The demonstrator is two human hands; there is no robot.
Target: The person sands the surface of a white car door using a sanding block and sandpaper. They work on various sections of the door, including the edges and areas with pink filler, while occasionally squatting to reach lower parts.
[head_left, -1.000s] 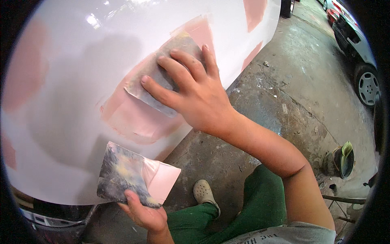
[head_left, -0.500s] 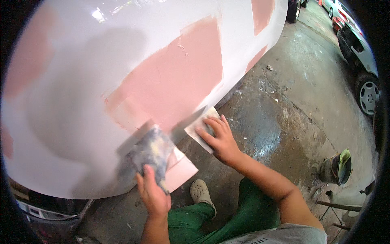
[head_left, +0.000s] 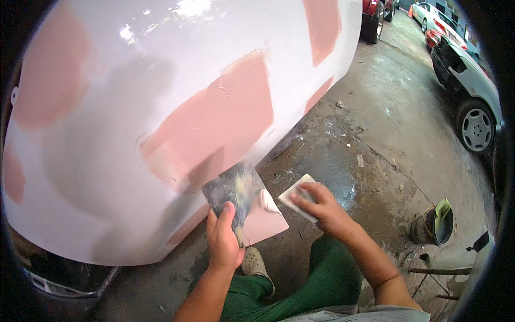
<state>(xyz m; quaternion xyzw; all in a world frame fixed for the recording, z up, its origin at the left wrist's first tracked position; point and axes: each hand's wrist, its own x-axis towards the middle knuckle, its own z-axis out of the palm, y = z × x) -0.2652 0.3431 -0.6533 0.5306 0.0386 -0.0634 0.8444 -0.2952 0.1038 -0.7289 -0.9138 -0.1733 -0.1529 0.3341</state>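
Two hands [head_left: 225, 239] [head_left: 330, 212], one board [head_left: 241, 196], one spreader [head_left: 295, 188] show.

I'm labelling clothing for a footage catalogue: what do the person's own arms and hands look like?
The left hand and right hand are both ungloved, and no watch or bracelet shows. The forearms are bare, with no sleeve on them. A grey shirt shows at the lower edge.

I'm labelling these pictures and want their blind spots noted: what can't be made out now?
All in the head view:
- Underside of the smeared board: faces away, above the left hand.
- Part of the pale spreader: covered by the right hand.
- Far end of the white panel: cut off by the upper edge.
- Distant white car: too small for detail.
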